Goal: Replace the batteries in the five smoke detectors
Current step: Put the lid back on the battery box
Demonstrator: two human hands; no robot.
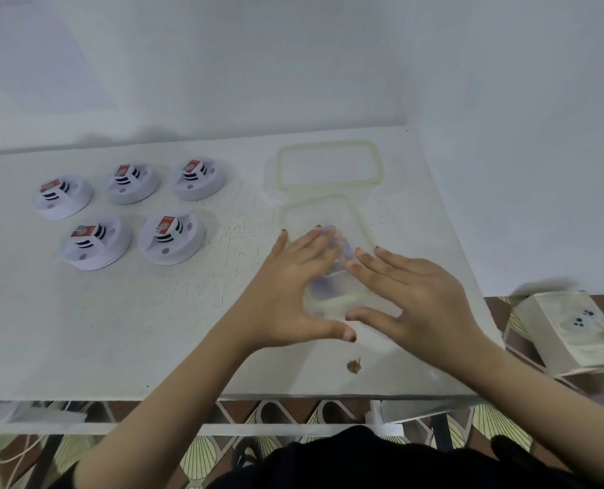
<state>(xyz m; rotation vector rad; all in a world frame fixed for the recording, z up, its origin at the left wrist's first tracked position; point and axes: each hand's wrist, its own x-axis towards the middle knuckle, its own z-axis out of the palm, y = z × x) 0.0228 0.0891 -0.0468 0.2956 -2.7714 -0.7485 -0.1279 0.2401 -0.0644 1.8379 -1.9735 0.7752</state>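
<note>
**Both hands flat over the clear box**

The biggest thing I see is the white wall point(293, 65). It stands behind the clear box point(318, 215) and also off to its right. Next is the white table point(152, 330). The clear box sits on it, toward the right side, and has a pale yellow-green rim. On the floor to the right of the clear box, past the table edge, a cardboard box point(569, 330) lies at a slant.

Both arms reach up from the bottom of my view toward the clear box. The left hand point(293, 287) is over its near left part. The fingers are straight and spread, and they grip nothing. The right hand point(420, 298) is over the near right part, fingers straight and spread too, with nothing held. The two thumbs nearly meet at the near end of the clear box. I cannot tell if the palms press on it or just float above it. Between the hands I see something bluish inside the clear box, too blurry to name.

Just behind the clear box lies a second clear piece point(329, 143) with the same pale rim. I cannot tell if it is a lid or another box.

The five smoke detectors point(171, 238) sit well to the left of the clear box, three in a back row and two in front. They are round and white. Each has a red and white block point(166, 227) on top.

A small brown bit point(354, 366) lies on the table in front of the clear box, near the thumbs.
</note>
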